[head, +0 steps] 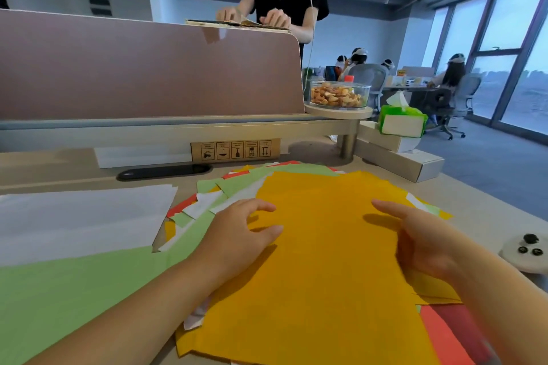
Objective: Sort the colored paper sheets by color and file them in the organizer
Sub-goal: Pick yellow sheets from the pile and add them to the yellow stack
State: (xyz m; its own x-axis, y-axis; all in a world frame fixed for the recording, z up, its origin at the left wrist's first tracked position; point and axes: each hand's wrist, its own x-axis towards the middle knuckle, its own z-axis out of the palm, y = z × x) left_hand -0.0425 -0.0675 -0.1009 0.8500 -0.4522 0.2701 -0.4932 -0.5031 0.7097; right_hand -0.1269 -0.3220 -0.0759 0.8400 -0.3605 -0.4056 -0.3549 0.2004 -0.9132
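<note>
A messy pile of colored paper sheets lies on the desk in front of me, with a large yellow sheet (323, 246) on top. Green (237, 184), white (204, 201) and red (181, 208) sheets stick out from under it. My left hand (240, 234) hovers over the yellow sheet's left edge, fingers loosely spread, holding nothing. My right hand (424, 234) is over the sheet's right edge, fingers relaxed and empty. A separate green sheet (74, 290) and a white sheet (80, 216) lie to the left. No organizer is in view.
A brown partition (148, 68) closes the desk's far side; a person stands behind it. A bowl of nuts (339, 95), a green tissue pack (403, 121) and white boxes (409, 163) sit far right. A small white device (525, 252) lies at the right edge.
</note>
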